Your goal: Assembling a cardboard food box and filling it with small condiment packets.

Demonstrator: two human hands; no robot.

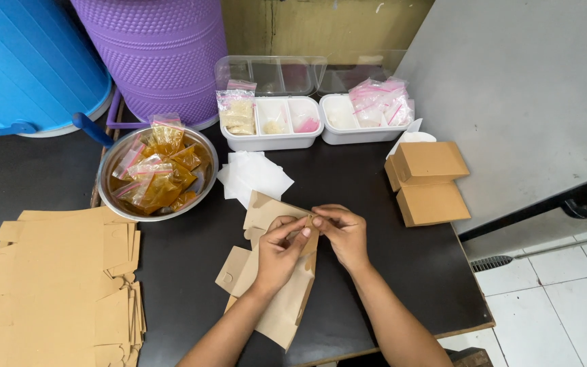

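Cardboard box blank (276, 285) lies half-folded on the table (191, 272), its top flap pinched between the closed fingers of our left hand (276, 251) and right hand (343, 234). We judge the thin flap could crease or tear there if pulled unevenly. The loose lower panels below the fingers could slide toward the table edge.

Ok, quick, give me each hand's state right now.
Left hand: fingers pinched on the brown cardboard box blank.
Right hand: fingers pinched on the same blank's top edge.
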